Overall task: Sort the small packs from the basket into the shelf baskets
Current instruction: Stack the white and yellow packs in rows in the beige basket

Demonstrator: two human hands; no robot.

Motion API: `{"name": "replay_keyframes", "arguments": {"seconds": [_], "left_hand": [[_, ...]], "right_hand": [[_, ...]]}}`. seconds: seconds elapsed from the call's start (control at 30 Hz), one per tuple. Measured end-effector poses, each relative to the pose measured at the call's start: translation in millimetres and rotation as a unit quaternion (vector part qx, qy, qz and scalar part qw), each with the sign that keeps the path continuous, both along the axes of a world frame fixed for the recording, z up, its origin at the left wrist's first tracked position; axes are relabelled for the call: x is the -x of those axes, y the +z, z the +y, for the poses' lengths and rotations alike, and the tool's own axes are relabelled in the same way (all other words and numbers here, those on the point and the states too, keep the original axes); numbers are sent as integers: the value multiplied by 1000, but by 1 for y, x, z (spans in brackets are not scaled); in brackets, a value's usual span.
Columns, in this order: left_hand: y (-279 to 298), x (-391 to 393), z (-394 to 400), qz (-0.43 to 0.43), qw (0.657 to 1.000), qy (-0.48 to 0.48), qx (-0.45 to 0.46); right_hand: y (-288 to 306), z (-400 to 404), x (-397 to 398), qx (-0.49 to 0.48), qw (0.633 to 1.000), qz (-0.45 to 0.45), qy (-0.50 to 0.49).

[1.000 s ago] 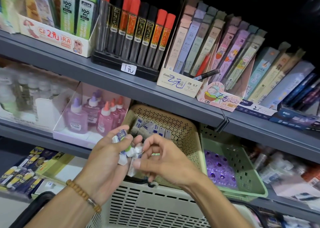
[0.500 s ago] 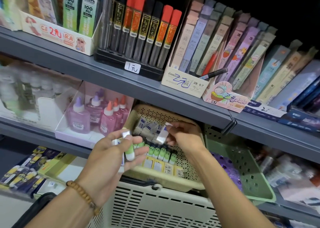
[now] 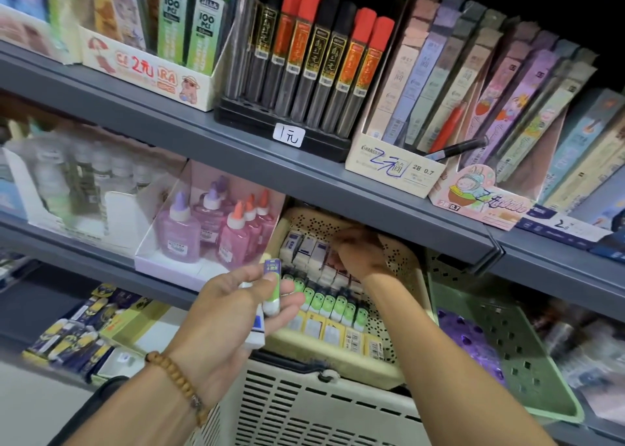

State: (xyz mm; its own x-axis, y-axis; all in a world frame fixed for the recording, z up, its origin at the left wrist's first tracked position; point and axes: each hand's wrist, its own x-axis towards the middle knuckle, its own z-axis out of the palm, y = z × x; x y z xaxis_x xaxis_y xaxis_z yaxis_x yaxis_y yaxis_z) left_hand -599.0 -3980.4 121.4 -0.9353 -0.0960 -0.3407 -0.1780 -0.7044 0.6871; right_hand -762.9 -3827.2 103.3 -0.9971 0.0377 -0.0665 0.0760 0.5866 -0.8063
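Left hand point(image 3: 233, 310) grasps several small packs point(image 3: 270, 286) before the beige shelf basket point(image 3: 399, 252). Right hand point(image 3: 358, 256) reaches among that basket's rows; its fingers' state cannot be told. White basket point(image 3: 324, 408) below.

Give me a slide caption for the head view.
Right hand reaches into the beige shelf basket while left hand holds small packs.

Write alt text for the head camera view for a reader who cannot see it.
A right hand reaches into a beige shelf basket of small packs while the left hand holds a green-and-white pack. A white slotted basket sits below.
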Motion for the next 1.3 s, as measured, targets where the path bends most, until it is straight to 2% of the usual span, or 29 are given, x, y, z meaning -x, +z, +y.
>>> {"name": "replay_keyframes", "arguments": {"seconds": [0.07,0.17,0.3,0.37,0.43,0.53,0.77,0.93,1.0,1.17,1.3], "left_hand": [[0,1,1,-2,1000,6,-17],[0,5,2,4,998,46,-42],[1,11,3,24,994,91,-56],[0,13,3,35,990,106,-81],[-2,13,4,41,989,113,-89],[-5,12,5,40,992,102,-55],[-4,9,15,59,992,109,35],[5,6,12,87,985,149,32],[8,5,5,95,977,178,69],[3,2,-3,48,984,145,97],[-3,5,-3,19,981,107,161]], "right_hand": [[7,-5,-16,6,1000,28,6],[23,-16,-54,123,990,14,61],[42,-24,-103,141,968,-16,205],[44,-28,-117,138,959,-46,241],[42,-32,-125,177,948,-93,246],[40,-32,-128,236,932,-154,228],[38,-30,-135,188,949,-127,220],[38,-20,-128,215,934,-157,237],[40,-4,-115,217,941,-154,208],[27,25,-62,130,988,-82,-10],[5,19,-27,101,990,-78,-67]]}}
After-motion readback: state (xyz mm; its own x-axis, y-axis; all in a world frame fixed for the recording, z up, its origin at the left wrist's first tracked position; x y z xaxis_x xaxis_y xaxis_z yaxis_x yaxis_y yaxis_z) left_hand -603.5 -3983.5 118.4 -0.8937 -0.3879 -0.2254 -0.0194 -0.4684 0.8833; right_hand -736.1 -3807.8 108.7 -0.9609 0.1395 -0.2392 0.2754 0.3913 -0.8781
